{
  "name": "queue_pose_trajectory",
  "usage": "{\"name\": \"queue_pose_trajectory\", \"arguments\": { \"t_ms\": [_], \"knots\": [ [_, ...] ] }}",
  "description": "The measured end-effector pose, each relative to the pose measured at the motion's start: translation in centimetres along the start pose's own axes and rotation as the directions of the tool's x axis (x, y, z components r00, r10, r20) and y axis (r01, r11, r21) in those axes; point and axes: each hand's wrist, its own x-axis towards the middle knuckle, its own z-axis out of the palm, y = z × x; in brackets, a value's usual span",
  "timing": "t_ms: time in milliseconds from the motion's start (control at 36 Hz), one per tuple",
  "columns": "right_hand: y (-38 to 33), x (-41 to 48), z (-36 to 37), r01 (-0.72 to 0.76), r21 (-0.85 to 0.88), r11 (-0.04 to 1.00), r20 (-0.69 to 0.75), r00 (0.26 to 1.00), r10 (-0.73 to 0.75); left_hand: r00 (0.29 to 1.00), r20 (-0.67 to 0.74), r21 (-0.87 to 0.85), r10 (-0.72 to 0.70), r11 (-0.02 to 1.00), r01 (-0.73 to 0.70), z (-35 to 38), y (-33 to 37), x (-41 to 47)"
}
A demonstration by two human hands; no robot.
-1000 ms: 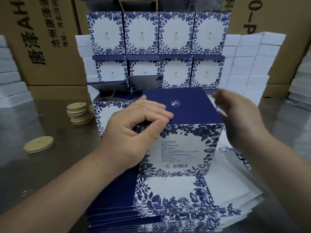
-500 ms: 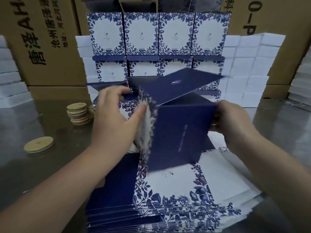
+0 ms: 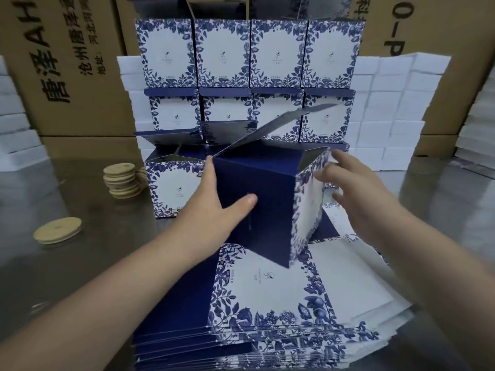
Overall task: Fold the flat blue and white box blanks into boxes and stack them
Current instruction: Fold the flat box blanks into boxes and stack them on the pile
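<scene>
A folded box [image 3: 270, 207] is held tilted above the pile of flat blanks [image 3: 267, 311] on the table [image 3: 67, 263]. The left hand [image 3: 214, 210] is clasped on its dark blue side, thumb across the panel; the right hand [image 3: 359, 199] is spread, its fingertips [image 3: 320, 174] touching the patterned side. Its top flap is raised toward the stacked boxes [image 3: 249, 54] behind.

Folded box [image 3: 270, 204]: printed paperboard, matt navy panel, silvery inner face. Flat box blanks [image 3: 267, 303]: same smooth card, blue-and-white print. Round lids [image 3: 57, 230]: pale wood, matt. Table [image 3: 67, 263]: glossy, reflective. Cartons [image 3: 80, 62]: brown corrugated cardboard, printed.
</scene>
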Motion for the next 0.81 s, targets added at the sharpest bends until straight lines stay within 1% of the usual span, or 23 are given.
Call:
{"name": "queue_pose_trajectory", "arguments": {
  "t_ms": [56,83,139,167,222,250,306,389,417,444,500,556,611,667,722,806],
  "knots": [
    [0.0,0.0,0.1,0.025,-0.036,0.999,-0.058,0.998,-0.027,0.997,-0.07,0.228,-0.027,0.973,0.042,-0.2,-0.1,0.1],
    [-0.2,-0.2,0.2,0.036,-0.056,0.998,-0.08,0.996,-0.041,0.993,-0.112,0.31,-0.028,0.949,0.062,-0.2,-0.2,0.3],
    [-0.2,-0.1,0.2,0.049,-0.046,0.998,-0.111,0.992,-0.054,0.983,-0.182,0.409,-0.013,0.908,0.087,-0.3,-0.2,0.4],
    [-0.2,0.0,0.2,0.055,-0.035,0.998,-0.115,0.992,-0.059,0.978,-0.207,0.421,0.009,0.904,0.08,-0.3,-0.1,0.4],
    [0.1,-0.1,0.4,0.06,-0.056,0.997,-0.086,0.994,-0.065,0.97,-0.239,0.364,0.042,0.93,0.049,-0.3,-0.1,0.4],
    [0.1,-0.1,0.5,0.068,-0.094,0.993,-0.071,0.995,-0.075,0.966,-0.255,0.328,0.044,0.944,0.043,-0.3,-0.1,0.5],
    [0.3,-0.2,0.7,0.084,-0.165,0.983,-0.025,0.996,-0.09,0.959,-0.283,0.237,0.019,0.97,0.05,-0.3,-0.3,0.4],
    [0.3,-0.2,0.8,0.082,-0.189,0.979,0.047,0.996,-0.074,0.957,-0.287,0.019,-0.038,0.999,0.046,-0.4,-0.2,0.2],
    [0.3,-0.3,0.9,0.087,-0.199,0.976,0.068,0.995,-0.075,0.96,-0.277,0.006,-0.029,0.999,0.032,-0.5,0.0,0.0],
    [0.2,-0.4,1.0,0.09,-0.206,0.974,0.085,0.994,-0.074,0.964,-0.265,0.051,0.008,0.999,0.005,-0.6,0.1,-0.2],
    [0.4,-0.6,1.2,0.098,-0.228,0.969,0.103,0.992,-0.076,0.97,-0.222,0.201,0.097,0.978,-0.052,-0.5,0.5,-0.7],
    [0.3,-0.8,1.3,0.122,-0.285,0.951,0.115,0.989,-0.093,0.97,-0.205,0.317,0.131,0.946,-0.061,-0.4,1.1,-1.2],
    [0.2,-1.0,1.4,0.155,-0.366,0.917,0.125,0.985,-0.117,0.963,-0.215,0.437,0.162,0.898,-0.054,-0.3,1.3,-1.2],
    [0.2,-1.3,1.5,0.176,-0.393,0.903,0.138,0.982,-0.131,0.952,-0.21,0.567,0.222,0.821,-0.066,-0.3,1.3,-1.2],
    [0.4,-1.4,1.6,0.197,-0.403,0.894,0.147,0.978,-0.149,0.944,-0.208,0.64,0.256,0.765,-0.066,-0.4,1.4,-1.0],
    [0.7,-1.6,1.8,0.218,-0.43,0.876,0.161,0.973,-0.163,0.951,-0.207,0.656,0.231,0.753,-0.04,-0.5,1.3,-0.6]
  ]
}}
